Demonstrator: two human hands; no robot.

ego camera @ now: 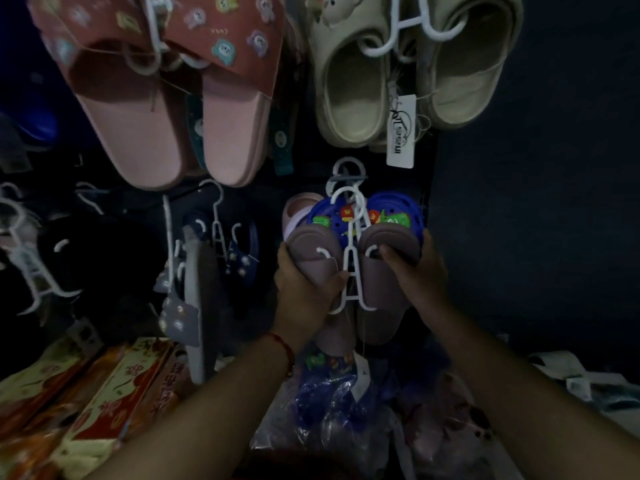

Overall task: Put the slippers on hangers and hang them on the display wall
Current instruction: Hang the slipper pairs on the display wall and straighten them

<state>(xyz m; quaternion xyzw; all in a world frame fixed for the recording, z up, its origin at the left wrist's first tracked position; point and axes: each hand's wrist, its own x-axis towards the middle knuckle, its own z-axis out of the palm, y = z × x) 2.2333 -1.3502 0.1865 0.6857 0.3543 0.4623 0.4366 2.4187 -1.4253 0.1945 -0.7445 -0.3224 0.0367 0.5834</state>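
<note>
Right now, at centre frame, the left hand (304, 285) and right hand (412, 268) are each gripping one small mauve foam slipper (317, 259) threaded on the white plastic hanger (351, 251), probably light, squashy, and best lifted by the hanger's stiff stem.

Dim interior. A dark, near-black display wall (519, 168) fills the upper and right frame. Red-and-cream printed cardboard boxes (104, 393) lie at lower left; crumpled clear plastic bags (332, 410) occupy the lower centre. Lighting is weak throughout.
</note>
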